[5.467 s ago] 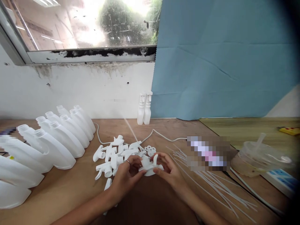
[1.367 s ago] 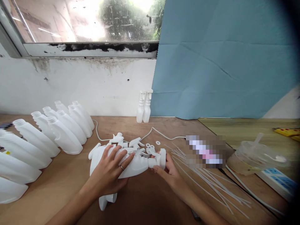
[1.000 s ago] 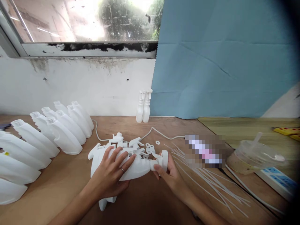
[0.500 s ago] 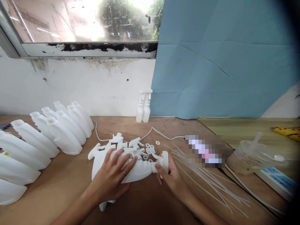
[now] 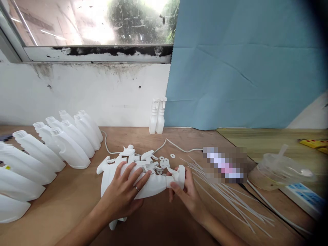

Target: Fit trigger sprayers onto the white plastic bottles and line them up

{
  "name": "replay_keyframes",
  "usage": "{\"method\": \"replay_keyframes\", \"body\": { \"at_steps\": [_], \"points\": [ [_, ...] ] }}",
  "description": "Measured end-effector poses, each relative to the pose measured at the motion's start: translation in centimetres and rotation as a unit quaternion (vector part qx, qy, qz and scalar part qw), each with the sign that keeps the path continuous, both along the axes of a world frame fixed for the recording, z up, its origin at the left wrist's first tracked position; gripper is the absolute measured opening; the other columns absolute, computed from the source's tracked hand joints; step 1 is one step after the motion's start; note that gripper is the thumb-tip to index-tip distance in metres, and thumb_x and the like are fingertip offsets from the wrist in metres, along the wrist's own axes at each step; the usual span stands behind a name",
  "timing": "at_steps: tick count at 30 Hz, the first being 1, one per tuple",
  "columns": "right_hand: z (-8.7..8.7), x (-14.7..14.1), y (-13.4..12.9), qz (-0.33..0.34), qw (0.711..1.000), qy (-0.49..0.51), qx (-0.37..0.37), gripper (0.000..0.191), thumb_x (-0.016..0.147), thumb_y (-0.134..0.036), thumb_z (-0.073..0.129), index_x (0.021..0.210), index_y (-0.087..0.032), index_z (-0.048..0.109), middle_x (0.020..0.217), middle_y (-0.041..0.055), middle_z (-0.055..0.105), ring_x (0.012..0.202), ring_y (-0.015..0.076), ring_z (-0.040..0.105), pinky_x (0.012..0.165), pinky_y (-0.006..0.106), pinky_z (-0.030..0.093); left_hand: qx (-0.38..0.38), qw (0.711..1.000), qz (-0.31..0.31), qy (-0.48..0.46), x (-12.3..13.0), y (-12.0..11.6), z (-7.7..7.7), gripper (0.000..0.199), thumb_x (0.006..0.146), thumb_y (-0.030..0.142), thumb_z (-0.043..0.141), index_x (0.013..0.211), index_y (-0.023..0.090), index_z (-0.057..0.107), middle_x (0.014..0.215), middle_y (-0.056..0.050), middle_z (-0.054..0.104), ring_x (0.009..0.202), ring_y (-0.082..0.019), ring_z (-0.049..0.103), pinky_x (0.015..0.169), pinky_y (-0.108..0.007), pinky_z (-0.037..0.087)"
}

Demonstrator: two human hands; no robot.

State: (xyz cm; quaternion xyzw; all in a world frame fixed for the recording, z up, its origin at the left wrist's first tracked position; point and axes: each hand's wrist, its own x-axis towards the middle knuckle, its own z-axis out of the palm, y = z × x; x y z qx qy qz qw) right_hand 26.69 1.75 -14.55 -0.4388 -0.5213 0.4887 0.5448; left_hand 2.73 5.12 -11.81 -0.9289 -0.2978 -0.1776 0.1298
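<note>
A white bottle [image 5: 153, 187] lies on its side, its neck pointing right. Wrapped over its body is my left hand [image 5: 128, 188], a ring on one finger. At the neck, my right hand [image 5: 188, 193] grips the white spray head [image 5: 180, 176] between thumb and fingers; the head sits at the bottle's mouth. Behind the bottle lies a pile of loose white spray heads [image 5: 147, 155], partly hidden by my left hand. Small white ring washers [image 5: 163, 163] are scattered beside the pile.
Several open white bottles [image 5: 70, 147] stand at the left. Two bottles with spray heads [image 5: 156, 118] stand by the wall. Thin white tubes [image 5: 225, 191], a blurred-out phone [image 5: 224, 167], a plastic cup [image 5: 271, 171], a power strip [image 5: 302, 198] and cables lie right.
The fingers of my right hand have shifted slightly around the spray head, which has turned a little. My left hand stays on the bottle.
</note>
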Motion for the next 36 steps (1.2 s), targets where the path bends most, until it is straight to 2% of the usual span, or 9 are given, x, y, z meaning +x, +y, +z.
{"method": "replay_keyframes", "body": {
  "at_steps": [5,8,10,13,15,22,27,32,36],
  "points": [
    [-0.11,0.02,0.06,-0.019,1.0,0.004,-0.014,0.037,0.087,-0.045,0.059,0.104,-0.025,0.034,0.065,-0.009,0.052,0.035,0.0061,0.044,0.038,0.023,0.045,-0.003,1.0,-0.002,0.009,0.05,-0.07,0.02,0.072,0.082,0.031,0.058,0.147,0.018,0.03,0.131,-0.01,0.049,0.124,-0.037,0.034,0.105,-0.063,0.018],
    [-0.08,0.04,0.11,-0.004,1.0,0.021,-0.007,0.043,0.085,-0.044,0.062,0.109,-0.025,0.032,0.08,-0.0032,0.059,0.043,0.0082,0.053,0.045,0.027,0.052,0.003,1.0,-0.003,0.011,0.04,-0.06,0.12,0.072,0.082,0.032,0.058,0.147,0.018,0.03,0.13,-0.01,0.05,0.124,-0.038,0.033,0.105,-0.063,0.017],
    [-0.1,0.01,0.11,0.006,0.999,0.031,-0.01,0.045,0.084,-0.043,0.064,0.11,-0.025,0.032,0.078,-0.0035,0.059,0.042,0.0082,0.052,0.046,0.028,0.052,0.003,1.0,-0.004,0.003,0.03,-0.05,0.08,0.073,0.081,0.032,0.059,0.147,0.018,0.031,0.13,-0.01,0.05,0.124,-0.038,0.033,0.105,-0.063,0.017],
    [-0.3,-0.1,-0.06,-0.012,0.999,0.033,-0.01,0.038,0.085,-0.042,0.063,0.106,-0.025,0.035,0.062,-0.0093,0.05,0.035,0.0048,0.039,0.037,0.02,0.039,0.002,1.0,-0.013,-0.011,0.04,-0.1,-0.14,0.071,0.081,0.03,0.06,0.145,0.017,0.033,0.129,-0.011,0.051,0.123,-0.037,0.034,0.104,-0.063,0.019],
    [-0.49,-0.18,-0.31,-0.031,0.999,0.036,-0.006,0.034,0.086,-0.041,0.062,0.103,-0.025,0.037,0.062,-0.0092,0.047,0.038,0.0042,0.036,0.037,0.018,0.031,0.008,0.999,-0.026,-0.022,0.09,-0.16,-0.34,0.068,0.083,0.029,0.059,0.145,0.015,0.035,0.127,-0.011,0.052,0.122,-0.037,0.035,0.103,-0.063,0.019],
    [-0.8,-0.22,-0.79,-0.045,0.998,0.052,-0.003,0.031,0.086,-0.04,0.063,0.102,-0.026,0.04,0.063,-0.0076,0.047,0.044,0.0064,0.037,0.041,0.02,0.031,0.041,0.998,-0.04,-0.036,0.25,-0.13,-0.29,0.062,0.086,0.029,0.058,0.142,0.013,0.039,0.124,-0.012,0.055,0.12,-0.038,0.038,0.103,-0.063,0.02],
    [-0.59,-0.29,-0.48,-0.023,0.997,0.069,0.002,0.042,0.082,-0.038,0.067,0.112,-0.026,0.04,0.093,0.0025,0.062,0.052,0.0081,0.049,0.049,0.024,0.041,0.071,0.996,-0.037,-0.038,-0.01,-0.01,0.0,0.06,0.087,0.036,0.059,0.141,0.014,0.042,0.122,-0.011,0.057,0.119,-0.037,0.041,0.104,-0.062,0.019],
    [-0.28,-0.43,-0.61,-0.044,0.996,0.075,-0.011,0.035,0.081,-0.038,0.068,0.103,-0.024,0.045,0.076,-0.0021,0.059,0.049,0.007,0.043,0.044,0.02,0.034,0.05,0.997,-0.034,-0.056,0.07,-0.25,-0.48,0.059,0.086,0.033,0.06,0.14,0.016,0.042,0.123,-0.011,0.056,0.12,-0.037,0.04,0.104,-0.061,0.021],
    [-0.44,-0.56,-0.67,-0.067,0.995,0.068,-0.013,0.035,0.081,-0.041,0.068,0.101,-0.023,0.046,0.071,-0.0031,0.056,0.05,0.0078,0.042,0.044,0.021,0.035,0.046,0.996,-0.038,-0.065,0.34,-0.39,-0.73,0.06,0.086,0.031,0.06,0.141,0.015,0.041,0.121,-0.011,0.057,0.119,-0.035,0.04,0.103,-0.061,0.02]
  ]
}}
